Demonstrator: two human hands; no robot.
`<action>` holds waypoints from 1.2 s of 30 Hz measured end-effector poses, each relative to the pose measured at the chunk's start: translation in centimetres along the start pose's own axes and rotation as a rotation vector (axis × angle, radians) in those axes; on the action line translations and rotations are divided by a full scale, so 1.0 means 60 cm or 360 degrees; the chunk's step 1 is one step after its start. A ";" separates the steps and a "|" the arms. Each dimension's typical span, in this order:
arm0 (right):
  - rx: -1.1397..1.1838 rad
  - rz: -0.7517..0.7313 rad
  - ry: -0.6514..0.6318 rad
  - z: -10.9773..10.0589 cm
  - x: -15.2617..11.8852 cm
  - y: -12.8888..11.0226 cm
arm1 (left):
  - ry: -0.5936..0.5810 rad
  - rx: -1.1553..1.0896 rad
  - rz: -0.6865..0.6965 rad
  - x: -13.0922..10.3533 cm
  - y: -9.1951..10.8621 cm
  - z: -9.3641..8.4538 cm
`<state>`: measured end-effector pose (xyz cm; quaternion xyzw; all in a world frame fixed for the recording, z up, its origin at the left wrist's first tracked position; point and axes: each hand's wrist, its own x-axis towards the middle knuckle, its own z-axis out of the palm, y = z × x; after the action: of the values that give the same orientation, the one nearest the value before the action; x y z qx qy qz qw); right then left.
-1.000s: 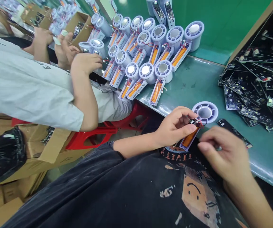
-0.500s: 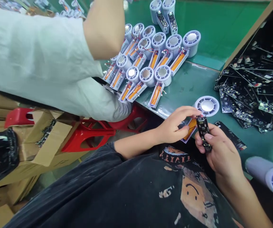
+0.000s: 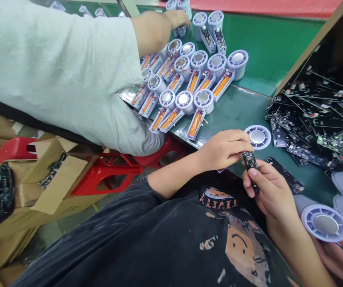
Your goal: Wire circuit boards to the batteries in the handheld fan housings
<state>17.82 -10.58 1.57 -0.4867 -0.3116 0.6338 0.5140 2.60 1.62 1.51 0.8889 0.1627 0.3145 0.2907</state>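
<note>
My right hand [image 3: 271,185] grips a small black circuit board [image 3: 250,160] between thumb and fingers, tilted above the table edge. At the board's upper end my left hand [image 3: 226,149] is closed, its fingertips pinching where a bit of red wire shows; the wire ends are mostly hidden. Just beyond the fingers is the round, pale purple head of a handheld fan [image 3: 257,136], with a silver disc in its middle. My left hand covers most of that fan's handle. Beside my right hand a longer black circuit board [image 3: 286,175] lies on the table.
Several handheld fans [image 3: 204,99] with orange cells and loose wires stand across the table. A box of circuit boards [image 3: 323,107] spills out at right. A co-worker's hand [image 3: 179,18] is among the far fans. Another person's hand [image 3: 335,255] is by a fan [image 3: 325,224] at lower right.
My left fingers have closed at the circuit board's end and now cover the fan's handle. The co-worker's hand has come into view at the back. More fans and a hand appear at lower right.
</note>
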 end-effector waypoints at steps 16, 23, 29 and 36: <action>-0.0026 0.0051 -0.0099 0.009 0.019 -0.004 | -0.0172 -0.0562 -0.0557 -0.025 -0.008 -0.035; -0.0043 -0.0051 0.0101 0.013 0.020 0.003 | -0.0035 -0.0153 -0.0319 -0.026 0.015 -0.025; -0.0090 0.0015 0.0083 0.009 0.018 0.000 | -0.0188 0.0014 -0.0339 -0.030 0.024 -0.025; -0.0929 -0.0280 0.0089 -0.014 0.013 -0.008 | -0.0290 0.0173 -0.0253 -0.023 0.028 -0.022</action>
<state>18.75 -9.77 1.49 -0.6022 -0.5072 0.4570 0.4138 0.91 0.19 2.77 0.9125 0.2225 0.1989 0.2797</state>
